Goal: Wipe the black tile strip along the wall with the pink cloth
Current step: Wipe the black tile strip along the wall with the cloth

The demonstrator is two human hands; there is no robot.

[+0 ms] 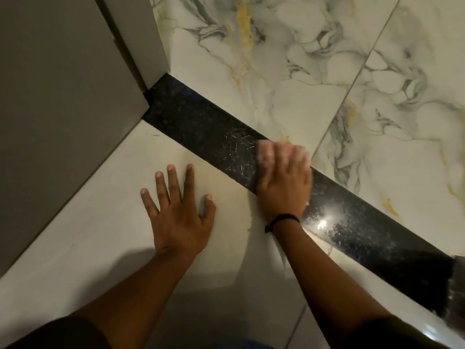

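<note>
A person crouches at the foot of a marble-patterned wall [314, 59], both bare forearms reaching forward over pale, glossy floor tiles [113, 210]. The right hand [284, 187] presses a pink cloth [266, 152] flat against the black tile strip [201, 117], a narrow speckled band that runs on a diagonal along the base of the wall. The fingers lie close together over the bunched cloth and are blurred, so the exact grip cannot be made out; only a soft pink edge of the fabric shows beyond the fingertips. A thin black band [281, 221] circles that wrist. Just left of the cloth, the polished strip carries pale, scratch-like streaks, and nearer the camera a bright point of light glints off its shiny face. The left hand [178, 210] rests palm down on the floor, fingers spread wide, holding nothing, just beside the strip but not touching it. The wall tiles are white with grey veining and touches of yellow, split by a thin straight grout line. At upper left a flat, matte grey panel [63, 109] meets the far end of the strip at the corner.
</note>
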